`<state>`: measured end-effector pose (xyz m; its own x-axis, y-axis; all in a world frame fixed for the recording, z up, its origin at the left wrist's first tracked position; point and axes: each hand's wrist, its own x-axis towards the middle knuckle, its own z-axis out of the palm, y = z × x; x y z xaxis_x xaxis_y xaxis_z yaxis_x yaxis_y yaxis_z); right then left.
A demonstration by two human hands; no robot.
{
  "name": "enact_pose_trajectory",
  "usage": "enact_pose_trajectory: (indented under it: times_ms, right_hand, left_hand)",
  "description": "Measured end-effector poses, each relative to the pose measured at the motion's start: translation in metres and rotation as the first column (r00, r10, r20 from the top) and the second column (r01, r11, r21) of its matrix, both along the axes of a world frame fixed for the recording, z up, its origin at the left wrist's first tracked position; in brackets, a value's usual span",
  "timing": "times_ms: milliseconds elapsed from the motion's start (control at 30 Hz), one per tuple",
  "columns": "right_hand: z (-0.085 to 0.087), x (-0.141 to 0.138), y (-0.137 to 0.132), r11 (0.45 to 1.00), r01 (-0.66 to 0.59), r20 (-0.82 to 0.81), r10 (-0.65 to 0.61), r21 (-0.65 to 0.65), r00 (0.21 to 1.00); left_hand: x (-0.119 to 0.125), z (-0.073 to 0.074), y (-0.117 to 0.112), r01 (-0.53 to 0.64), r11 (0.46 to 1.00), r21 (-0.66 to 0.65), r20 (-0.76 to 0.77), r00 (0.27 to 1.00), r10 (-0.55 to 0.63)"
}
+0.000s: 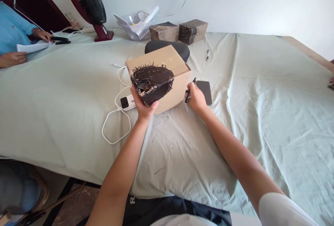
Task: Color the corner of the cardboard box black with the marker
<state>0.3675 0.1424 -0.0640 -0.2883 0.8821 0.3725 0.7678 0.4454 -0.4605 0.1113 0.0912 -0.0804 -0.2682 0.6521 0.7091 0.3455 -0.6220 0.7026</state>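
A tan cardboard box (172,66) stands tilted on the pale green sheet (65,94). Its near-left face is covered with black marker scribble (152,81). My left hand (142,106) grips the box at its lower front corner, thumb on the blackened face. My right hand (195,96) is closed round a black marker (189,92), whose tip is against the box's right side. A black phone (205,90) lies flat just right of that hand.
A white power bank (127,102) with a looping white cable lies left of the box. Behind are a dark cushion (182,48), two scribbled boxes (180,31), a pen (207,55), a plastic tub (133,24) and a fan (91,0). Another person in blue (13,31) sits far left.
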Motion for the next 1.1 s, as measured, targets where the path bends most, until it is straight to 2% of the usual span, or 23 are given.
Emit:
enact_pose_trajectory:
  times_ms: [67, 100, 167, 267, 333, 400, 467, 533, 567, 633, 700, 767, 800, 867, 933, 967, 1033, 1100]
  right_hand:
    - [0.015, 0.010, 0.004, 0.987, 0.075, -0.221, -0.042, 0.140, 0.974]
    - [0.025, 0.015, 0.005, 0.966, 0.129, -0.357, -0.041, 0.226, 0.933]
    - [0.051, 0.023, 0.004, 0.897, 0.193, -0.522, 0.048, 0.397, 0.852]
    - [0.092, 0.027, -0.010, 0.816, 0.232, -0.608, 0.175, 0.530, 0.774]
    - [0.114, 0.021, -0.027, 0.796, 0.184, -0.620, 0.281, 0.577, 0.733]
    - [0.127, 0.010, -0.045, 0.795, 0.114, -0.612, 0.358, 0.596, 0.705]
    - [0.131, -0.002, -0.064, 0.794, 0.006, -0.550, 0.416, 0.608, 0.724]
    - [0.128, -0.014, -0.080, 0.777, -0.135, -0.435, 0.476, 0.615, 0.764]
    - [0.125, -0.020, -0.087, 0.763, -0.215, -0.361, 0.509, 0.610, 0.781]
    - [0.119, -0.030, -0.098, 0.710, -0.390, -0.192, 0.589, 0.586, 0.785]
    - [0.114, -0.038, -0.105, 0.658, -0.511, -0.060, 0.644, 0.554, 0.763]
    - [0.110, -0.045, -0.109, 0.626, -0.548, -0.007, 0.662, 0.556, 0.749]
    - [0.109, -0.047, -0.109, 0.612, -0.543, -0.015, 0.671, 0.575, 0.741]
    - [0.108, -0.050, -0.109, 0.596, -0.505, -0.088, 0.696, 0.624, 0.713]
    - [0.107, -0.052, -0.108, 0.601, -0.469, -0.182, 0.719, 0.647, 0.671]
    - [0.107, -0.052, -0.108, 0.620, -0.452, -0.228, 0.716, 0.641, 0.659]
    - [0.106, -0.053, -0.110, 0.662, -0.431, -0.299, 0.699, 0.613, 0.650]
    - [0.106, -0.054, -0.113, 0.680, -0.448, -0.338, 0.701, 0.580, 0.628]
  left_hand:
    - [0.004, 0.001, -0.001, 0.023, 0.999, 0.045, 0.029, 0.999, -0.024]
    - [0.006, 0.000, -0.002, 0.044, 0.997, 0.061, 0.024, 0.999, -0.046]
    - [0.010, -0.004, -0.004, 0.098, 0.994, 0.054, -0.027, 0.995, -0.097]
    - [0.012, -0.012, -0.004, 0.132, 0.991, -0.032, -0.108, 0.985, -0.135]
    - [0.011, -0.016, -0.002, 0.119, 0.989, -0.087, -0.153, 0.980, -0.131]
    - [0.007, -0.013, -0.001, 0.057, 0.997, -0.050, -0.196, 0.978, -0.066]
    - [0.004, -0.004, -0.003, -0.061, 0.992, 0.108, -0.200, 0.976, 0.082]
    - [0.002, 0.011, -0.010, -0.187, 0.933, 0.308, -0.125, 0.964, 0.234]
    - [0.002, 0.019, -0.016, -0.217, 0.897, 0.386, -0.080, 0.960, 0.267]
    - [0.002, 0.035, -0.030, -0.161, 0.867, 0.472, -0.054, 0.976, 0.211]
    - [0.004, 0.047, -0.045, -0.033, 0.891, 0.453, -0.132, 0.986, 0.103]
    - [0.007, 0.056, -0.058, 0.017, 0.914, 0.405, -0.176, 0.983, 0.060]
    - [0.010, 0.061, -0.062, 0.008, 0.924, 0.381, -0.150, 0.987, 0.054]
    - [0.016, 0.069, -0.066, -0.046, 0.946, 0.322, -0.004, 0.999, 0.049]
    - [0.023, 0.078, -0.065, -0.090, 0.962, 0.256, 0.201, 0.979, 0.039]
    - [0.026, 0.081, -0.063, -0.098, 0.968, 0.232, 0.281, 0.959, 0.030]
    - [0.029, 0.085, -0.059, -0.089, 0.976, 0.201, 0.373, 0.928, 0.008]
    - [0.029, 0.086, -0.057, -0.061, 0.981, 0.182, 0.405, 0.914, -0.018]
